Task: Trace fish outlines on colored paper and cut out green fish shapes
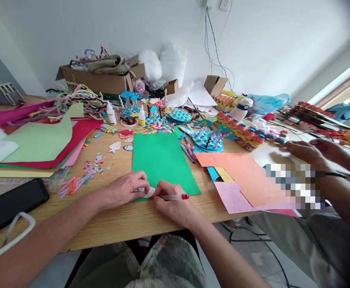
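A green sheet of paper (163,158) lies on the wooden table in front of me. At its near edge my left hand (128,188) has its fingers bent down on a small white paper cut-out (149,193), holding it against the sheet. My right hand (172,202) is closed round a red-capped marker (176,197), whose tip end points left at the cut-out. The fingers partly hide the cut-out, so its full shape does not show. Just beyond the left hand lie small fish cut-outs (114,147).
Coloured sheets (43,140) and a black phone (15,206) lie to the left, near paper scraps (86,176). Glue bottles (111,113) and blue paper crafts (206,139) stand behind. Orange paper (238,172) is at right, beside another person's hands (307,152).
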A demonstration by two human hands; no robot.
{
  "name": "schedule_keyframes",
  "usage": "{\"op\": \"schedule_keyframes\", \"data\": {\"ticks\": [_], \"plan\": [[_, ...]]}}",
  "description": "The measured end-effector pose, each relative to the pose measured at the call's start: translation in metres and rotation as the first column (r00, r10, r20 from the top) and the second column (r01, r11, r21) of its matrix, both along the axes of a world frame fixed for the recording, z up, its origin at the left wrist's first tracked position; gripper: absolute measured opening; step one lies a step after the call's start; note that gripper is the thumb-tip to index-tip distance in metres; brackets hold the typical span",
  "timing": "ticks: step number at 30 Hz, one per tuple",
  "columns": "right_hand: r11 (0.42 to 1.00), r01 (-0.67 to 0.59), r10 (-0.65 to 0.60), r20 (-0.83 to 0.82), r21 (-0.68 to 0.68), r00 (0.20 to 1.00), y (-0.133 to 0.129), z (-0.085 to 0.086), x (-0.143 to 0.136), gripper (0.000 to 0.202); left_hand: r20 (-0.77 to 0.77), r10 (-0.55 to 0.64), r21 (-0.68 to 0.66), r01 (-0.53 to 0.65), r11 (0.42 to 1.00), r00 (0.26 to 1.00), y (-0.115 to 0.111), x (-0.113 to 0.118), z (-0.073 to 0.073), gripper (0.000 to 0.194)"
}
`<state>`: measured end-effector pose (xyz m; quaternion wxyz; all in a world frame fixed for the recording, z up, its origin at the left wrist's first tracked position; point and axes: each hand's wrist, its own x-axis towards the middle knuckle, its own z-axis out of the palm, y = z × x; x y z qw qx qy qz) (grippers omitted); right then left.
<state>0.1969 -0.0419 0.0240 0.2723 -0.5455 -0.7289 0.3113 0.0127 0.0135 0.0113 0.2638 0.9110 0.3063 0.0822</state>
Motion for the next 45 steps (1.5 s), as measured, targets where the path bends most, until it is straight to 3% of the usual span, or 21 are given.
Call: {"op": "schedule_keyframes", "data": {"ticks": [17, 26, 33, 39, 45], "plan": [[1.000, -0.010, 0.011, 0.031, -0.026, 0.999, 0.005, 0.002, 0.007, 0.011, -0.029, 0.061, 0.026, -0.060, 0.998, 0.998, -0.004, 0.007, 0.001, 0.010], [0.998, -0.036, 0.035, -0.011, -0.054, 0.999, 0.009, 0.001, 0.011, 0.011, -0.008, -0.013, 0.100, 0.014, 0.995, 1.000, -0.002, 0.010, -0.001, 0.010], [0.998, -0.043, 0.042, -0.006, -0.046, 0.999, 0.009, 0.000, 0.011, 0.010, 0.033, -0.008, 0.043, 0.007, 0.999, 0.999, -0.006, 0.013, 0.000, 0.014], [0.997, -0.057, 0.060, 0.052, -0.056, 0.997, 0.011, 0.003, 0.011, 0.009, 0.057, -0.050, 0.069, 0.046, 0.997, 0.997, -0.005, 0.011, -0.006, 0.015], [0.997, -0.071, 0.072, 0.028, -0.040, 0.997, 0.014, 0.003, 0.016, 0.011, 0.039, -0.040, 0.066, 0.037, 0.997, 0.998, -0.007, 0.012, -0.001, 0.018]]}}
